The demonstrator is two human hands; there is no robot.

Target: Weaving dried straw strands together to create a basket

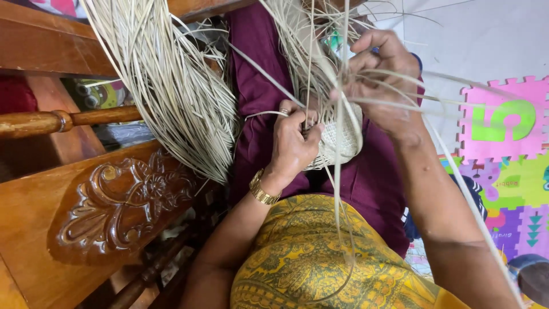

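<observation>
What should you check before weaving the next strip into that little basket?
1. Left hand grips the basket: ok.
2. Right hand has strips pinched in its fingers: ok.
3. Loose strips untangled: not ok, they cross over each other.
4. Spare bundle close by, beside the carved wood: ok.
5. Basket resting over the lap: ok.
6. Which strip goes next: cannot tell.

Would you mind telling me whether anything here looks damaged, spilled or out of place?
Nothing stands out. The left hand and right hand both grip pale strips at a small woven piece over the lap; a loose bundle of strips hangs beside carved wooden furniture.
</observation>
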